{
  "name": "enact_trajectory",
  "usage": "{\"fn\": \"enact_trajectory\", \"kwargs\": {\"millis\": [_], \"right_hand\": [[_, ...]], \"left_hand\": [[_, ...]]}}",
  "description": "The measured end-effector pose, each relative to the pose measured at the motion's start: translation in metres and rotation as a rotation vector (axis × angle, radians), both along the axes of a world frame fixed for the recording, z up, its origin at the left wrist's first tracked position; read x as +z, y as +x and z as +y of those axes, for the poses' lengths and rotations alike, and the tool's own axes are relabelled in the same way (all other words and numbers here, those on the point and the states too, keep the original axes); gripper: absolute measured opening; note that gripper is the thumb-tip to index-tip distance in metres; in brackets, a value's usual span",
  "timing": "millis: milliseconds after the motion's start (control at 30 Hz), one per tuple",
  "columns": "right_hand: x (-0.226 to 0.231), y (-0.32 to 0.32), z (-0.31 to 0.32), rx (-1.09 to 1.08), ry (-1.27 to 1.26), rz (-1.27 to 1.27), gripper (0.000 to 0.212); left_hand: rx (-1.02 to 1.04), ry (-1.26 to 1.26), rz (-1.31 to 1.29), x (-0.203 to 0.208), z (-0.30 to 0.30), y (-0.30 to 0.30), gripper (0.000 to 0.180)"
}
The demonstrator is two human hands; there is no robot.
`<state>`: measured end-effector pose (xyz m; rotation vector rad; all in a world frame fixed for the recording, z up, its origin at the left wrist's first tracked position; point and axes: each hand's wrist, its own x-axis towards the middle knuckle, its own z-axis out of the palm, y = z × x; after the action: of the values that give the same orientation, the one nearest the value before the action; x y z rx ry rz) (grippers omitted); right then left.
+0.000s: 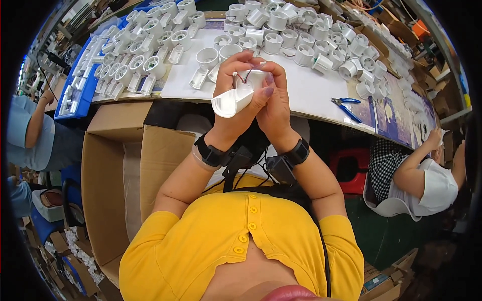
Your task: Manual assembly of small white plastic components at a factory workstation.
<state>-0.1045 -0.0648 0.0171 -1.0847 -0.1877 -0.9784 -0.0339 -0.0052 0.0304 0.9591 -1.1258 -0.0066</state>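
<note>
Both my hands are raised over the front edge of the table around one white plastic housing (232, 102) with a short trough-shaped arm. My left hand (233, 83) wraps its left side, and my right hand (273, 93) closes on its right side, with the thumb across the front. Thin red and dark wires with a small white connector (235, 73) stick out at the top of the housing. Just beyond my hands stand similar white round housings (207, 57) on the white tabletop.
Many white housings (277, 20) crowd the table's far side. Blue-handled cutters (346, 108) lie at right. A blue tray (75, 95) of white parts is at left. An open cardboard box (103, 175) stands by my left arm. People sit or stand at either side; a red stool (349, 170) is below.
</note>
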Motion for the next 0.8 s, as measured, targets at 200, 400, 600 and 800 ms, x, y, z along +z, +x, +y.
{"fn": "enact_trajectory", "kwargs": {"millis": [200,400,600,800], "right_hand": [[0.003,-0.008,-0.009,0.098,0.009,-0.005,0.027],[0.025,-0.032,-0.032,0.139,-0.258,0.131,0.057],[0.034,-0.041,-0.048,0.115,-0.511,0.245,0.075],[0.033,-0.041,-0.058,-0.003,-0.765,0.241,0.077]], "left_hand": [[0.116,0.048,-0.299,-0.001,0.002,0.015,0.062],[-0.042,0.124,-0.175,-0.007,0.000,0.023,0.102],[-0.201,0.200,-0.271,-0.018,0.004,0.029,0.102],[-0.092,0.323,-0.509,-0.007,0.004,0.037,0.093]]}}
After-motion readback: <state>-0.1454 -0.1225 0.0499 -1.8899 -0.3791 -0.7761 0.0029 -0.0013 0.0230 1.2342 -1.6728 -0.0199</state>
